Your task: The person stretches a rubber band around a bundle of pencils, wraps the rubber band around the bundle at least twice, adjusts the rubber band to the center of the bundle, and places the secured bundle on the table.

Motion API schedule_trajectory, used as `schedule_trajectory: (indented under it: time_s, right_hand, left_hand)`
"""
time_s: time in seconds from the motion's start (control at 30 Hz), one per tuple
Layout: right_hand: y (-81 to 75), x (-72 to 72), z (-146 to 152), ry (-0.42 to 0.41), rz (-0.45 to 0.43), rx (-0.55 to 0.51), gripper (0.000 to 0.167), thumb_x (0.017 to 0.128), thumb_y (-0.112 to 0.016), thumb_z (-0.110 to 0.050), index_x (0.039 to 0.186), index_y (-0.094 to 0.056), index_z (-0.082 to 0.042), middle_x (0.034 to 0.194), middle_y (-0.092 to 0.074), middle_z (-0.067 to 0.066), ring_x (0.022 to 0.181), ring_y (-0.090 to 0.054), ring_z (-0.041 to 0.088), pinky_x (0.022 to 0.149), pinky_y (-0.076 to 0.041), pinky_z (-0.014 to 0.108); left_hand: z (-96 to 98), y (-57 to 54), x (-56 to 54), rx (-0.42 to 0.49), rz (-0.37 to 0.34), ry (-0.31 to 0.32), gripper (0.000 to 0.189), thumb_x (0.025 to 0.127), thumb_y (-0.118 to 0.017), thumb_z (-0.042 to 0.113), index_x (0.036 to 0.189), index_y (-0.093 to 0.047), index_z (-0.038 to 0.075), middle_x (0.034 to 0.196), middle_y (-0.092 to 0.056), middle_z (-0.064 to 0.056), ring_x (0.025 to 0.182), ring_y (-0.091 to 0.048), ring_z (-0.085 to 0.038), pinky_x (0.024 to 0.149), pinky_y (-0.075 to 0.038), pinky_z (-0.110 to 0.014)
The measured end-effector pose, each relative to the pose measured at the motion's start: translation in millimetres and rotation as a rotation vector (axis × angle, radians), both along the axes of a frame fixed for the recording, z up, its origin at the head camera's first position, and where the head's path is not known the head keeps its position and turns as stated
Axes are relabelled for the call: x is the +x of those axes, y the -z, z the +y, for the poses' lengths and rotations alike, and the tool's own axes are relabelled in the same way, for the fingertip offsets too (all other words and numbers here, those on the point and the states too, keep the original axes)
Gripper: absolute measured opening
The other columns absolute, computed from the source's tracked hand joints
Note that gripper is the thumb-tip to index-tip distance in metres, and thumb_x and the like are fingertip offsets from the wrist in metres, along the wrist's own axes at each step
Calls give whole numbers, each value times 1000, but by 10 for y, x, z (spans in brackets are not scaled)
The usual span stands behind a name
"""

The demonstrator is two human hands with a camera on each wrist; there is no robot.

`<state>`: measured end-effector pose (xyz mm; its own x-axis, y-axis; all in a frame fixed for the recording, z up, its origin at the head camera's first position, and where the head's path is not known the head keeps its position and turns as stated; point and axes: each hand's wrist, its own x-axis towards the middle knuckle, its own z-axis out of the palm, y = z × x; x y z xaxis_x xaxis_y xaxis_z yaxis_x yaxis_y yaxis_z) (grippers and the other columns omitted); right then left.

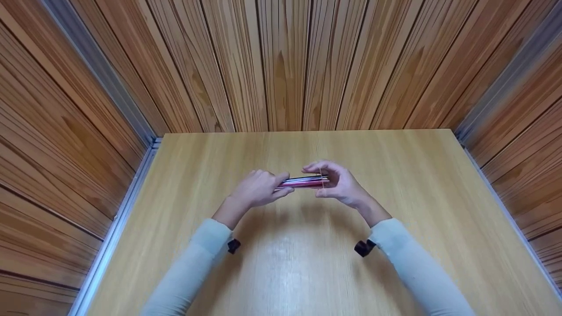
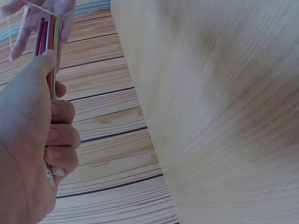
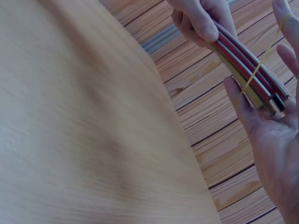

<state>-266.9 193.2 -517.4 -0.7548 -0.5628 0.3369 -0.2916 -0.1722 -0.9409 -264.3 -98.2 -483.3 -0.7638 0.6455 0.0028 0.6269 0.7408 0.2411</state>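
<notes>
My left hand (image 1: pixel 259 188) grips a bundle of pencils (image 1: pixel 303 181) above the middle of the table. The pencils show red, yellow, silver and dark sides in the right wrist view. Pale ends (image 2: pixel 50 173) of the bundle stick out below the curled fingers in the left wrist view. My right hand (image 1: pixel 344 186) has its fingers and thumb spread, stretching a thin yellow rubber band (image 3: pixel 262 59) between them. The band passes across the bundle near its far end, close to the right palm. Whether it circles every pencil is hard to tell.
A light wooden table (image 1: pixel 285 272) lies below both hands. Wood-plank walls (image 1: pixel 281 66) stand at the back and both sides, with metal rails (image 1: pixel 109 232) along the table's side edges. A small black device (image 1: pixel 364 248) hangs at the right wrist, another (image 1: pixel 233 245) at the left.
</notes>
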Motion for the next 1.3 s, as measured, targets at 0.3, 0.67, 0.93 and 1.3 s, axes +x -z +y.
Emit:
schedule_trajectory:
  time_s: [0.3, 0.67, 0.93, 1.3]
  right_hand:
    - [-78, -3, -66, 10, 46, 34, 61, 89, -96, -12, 135, -63, 13, 146, -73, -7, 143, -65, 10, 110, -59, 25]
    - [-254, -48, -130, 45, 99, 100, 38, 88, -83, 14, 124, -76, 4, 138, -76, -10, 136, -73, 15, 115, -61, 40]
    - [-411, 11, -185, 2, 235, 62, 25, 90, -88, 7, 112, -78, 12, 129, -83, -11, 126, -77, 9, 110, -60, 26]
    - [-330, 278, -363, -96, 320, -49, 27, 96, -90, -9, 101, -79, 15, 112, -89, 4, 117, -82, 9, 112, -60, 26]
  left_hand:
    - [-2, 83, 22, -8, -20, 29, 37, 117, -57, 48, 128, -64, 13, 79, -61, -2, 63, -53, -15, 59, -39, -23]
    - [-55, 331, 11, 0, -174, 18, 40, 119, -49, 52, 131, -56, 15, 78, -50, 1, 61, -45, -14, 57, -35, -26]
    - [-178, 498, -63, 58, -273, -96, 40, 118, -52, 49, 137, -61, 14, 80, -49, 1, 66, -46, -15, 62, -38, -29]
    - [-297, 267, -220, 155, -296, -321, 55, 119, -49, 54, 163, -51, 21, 84, -52, -2, 64, -47, -18, 57, -39, -30]
